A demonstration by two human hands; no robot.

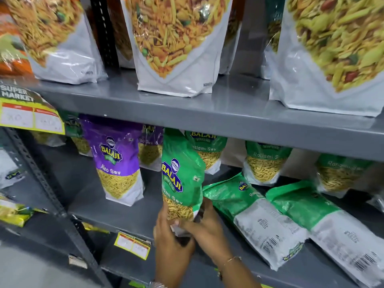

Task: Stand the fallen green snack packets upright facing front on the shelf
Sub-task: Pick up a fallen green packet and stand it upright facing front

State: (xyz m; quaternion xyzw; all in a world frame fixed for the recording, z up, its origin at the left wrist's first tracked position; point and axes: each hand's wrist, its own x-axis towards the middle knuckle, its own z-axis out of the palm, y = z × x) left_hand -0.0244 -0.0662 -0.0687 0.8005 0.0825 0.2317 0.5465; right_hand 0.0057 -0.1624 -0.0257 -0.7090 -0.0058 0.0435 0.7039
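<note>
A green Ratlami Sev packet (181,175) stands upright, front facing me, near the front of the grey shelf (124,217). My left hand (170,244) and my right hand (207,227) both grip its bottom edge. To the right, two more green packets lie flat with their backs up: one (249,217) beside my right hand, the other (324,229) further right. Three green packets (207,150) (264,163) (338,175) stand upright at the back of the shelf.
A purple Aloo Sev packet (118,161) stands left of the held packet, another purple one (149,146) behind it. The upper shelf (228,113) overhangs closely, holding large white namkeen bags (174,44). A slotted metal post (39,175) and price tags (133,244) sit at left.
</note>
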